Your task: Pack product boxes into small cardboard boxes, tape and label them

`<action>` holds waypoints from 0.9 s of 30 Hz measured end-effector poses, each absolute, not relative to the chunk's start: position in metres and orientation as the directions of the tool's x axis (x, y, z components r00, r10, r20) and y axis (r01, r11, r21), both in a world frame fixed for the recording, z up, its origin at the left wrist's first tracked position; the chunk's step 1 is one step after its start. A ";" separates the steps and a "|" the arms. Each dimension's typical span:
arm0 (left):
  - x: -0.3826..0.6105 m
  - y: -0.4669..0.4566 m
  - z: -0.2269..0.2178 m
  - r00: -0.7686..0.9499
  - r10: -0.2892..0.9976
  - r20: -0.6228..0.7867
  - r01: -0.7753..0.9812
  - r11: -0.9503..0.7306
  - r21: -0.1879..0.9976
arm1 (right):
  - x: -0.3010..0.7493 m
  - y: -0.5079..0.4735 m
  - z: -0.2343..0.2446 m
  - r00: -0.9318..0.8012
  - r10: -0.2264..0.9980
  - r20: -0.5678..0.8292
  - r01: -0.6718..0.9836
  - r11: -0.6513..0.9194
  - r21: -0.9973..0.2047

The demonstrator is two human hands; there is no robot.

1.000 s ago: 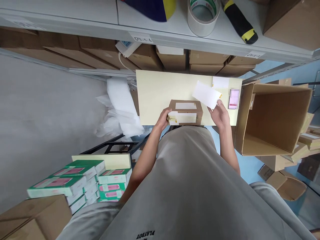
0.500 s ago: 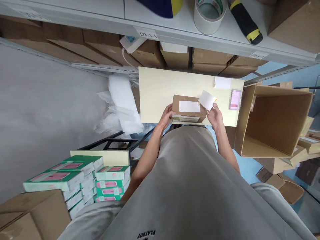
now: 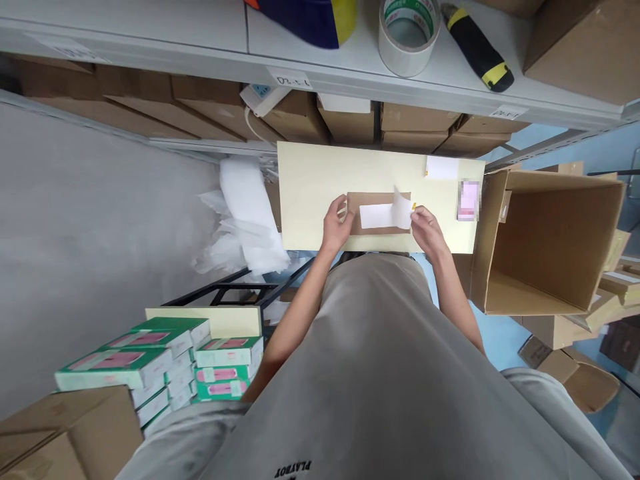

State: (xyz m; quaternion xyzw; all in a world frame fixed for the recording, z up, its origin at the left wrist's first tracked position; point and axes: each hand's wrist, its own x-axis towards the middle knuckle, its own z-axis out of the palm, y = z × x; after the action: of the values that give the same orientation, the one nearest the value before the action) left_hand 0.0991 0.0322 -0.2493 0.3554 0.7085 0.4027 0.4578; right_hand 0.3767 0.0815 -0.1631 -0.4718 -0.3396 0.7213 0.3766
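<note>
A brown cardboard box (image 3: 354, 225) lies on the cream tabletop just in front of me, its long side running left to right. A white label (image 3: 376, 216) covers much of its top face. Over the label's right end stands a thin white slip (image 3: 401, 212), curled upward, with a small yellow mark at its edge. My right hand (image 3: 428, 230) pinches the slip's right edge by the box's right end. At the opposite end my left hand (image 3: 338, 223) grips the box, fingers curved around its left edge. Whether slip and label are joined, I cannot tell.
Another white label (image 3: 442, 167) and a blurred pink item (image 3: 469, 200) lie on the tabletop (image 3: 310, 173). Right of it stands a large open carton (image 3: 550, 243). Tape (image 3: 409, 37) and a black-yellow cutter (image 3: 477, 50) sit on the shelf above. Green boxes (image 3: 117, 360) are stacked lower left.
The box has turned so its printed near side no longer shows. My right hand has brought the slip down over the label's right end. My left hand has risen slightly along the box's left end.
</note>
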 end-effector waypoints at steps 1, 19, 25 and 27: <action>0.099 0.034 -0.242 -0.282 0.891 -0.356 0.110 0.398 0.911 | 0.374 0.079 -0.157 -0.294 0.855 -0.426 -0.220 -0.495 -0.841; 0.115 0.027 -0.203 -0.152 0.886 -0.437 -0.112 0.424 0.899 | 0.374 0.064 -0.155 -0.248 0.824 -0.509 -0.182 -0.556 -0.811; 0.110 0.025 -0.210 -0.167 0.884 -0.436 0.029 0.447 0.894 | 0.372 0.063 -0.164 -0.145 0.867 -0.476 -0.061 -0.488 -0.871; 0.108 0.025 -0.214 -0.186 0.885 -0.427 0.094 0.448 0.889 | 0.371 0.064 -0.170 -0.063 0.902 -0.427 0.020 -0.427 -0.904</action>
State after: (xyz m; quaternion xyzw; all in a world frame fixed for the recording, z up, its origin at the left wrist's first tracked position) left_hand 0.1078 0.0249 -0.2141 0.3648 0.6709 0.3778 0.5235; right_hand 0.3713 0.0641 -0.1699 -0.5823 -0.3959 0.6120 0.3602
